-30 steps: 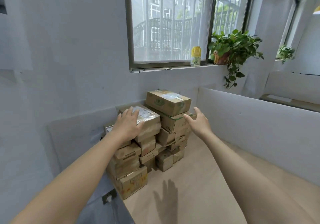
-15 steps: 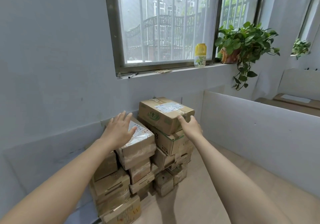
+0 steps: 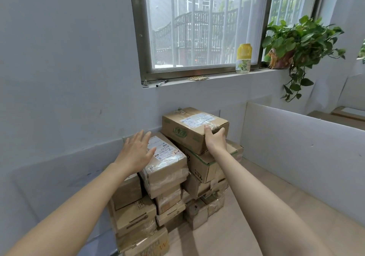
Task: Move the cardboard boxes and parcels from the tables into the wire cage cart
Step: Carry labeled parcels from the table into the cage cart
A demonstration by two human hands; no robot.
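Note:
A pile of brown cardboard boxes stands on the table against the wall. The top box (image 3: 185, 126), with a white label and a green logo, lies across the pile. My right hand (image 3: 215, 138) grips its near right corner, thumb on top. Left of it sits a tape-wrapped box (image 3: 167, 163) with a white label. My left hand (image 3: 136, 153) hovers over that box's far left edge, fingers spread and straight; whether it touches is unclear. The wire cage cart is out of view.
A white partition panel (image 3: 300, 145) borders the wooden table (image 3: 266, 216) on the right. The windowsill above carries a yellow-capped jar (image 3: 244, 58), a potted trailing plant (image 3: 296, 42) and a marker pen (image 3: 162, 83). More boxes lie beyond the partition at far right.
My right hand moved from the air beside the pile onto the top box's corner and took hold of it. My left hand lifted slightly off the taped box. The view came closer.

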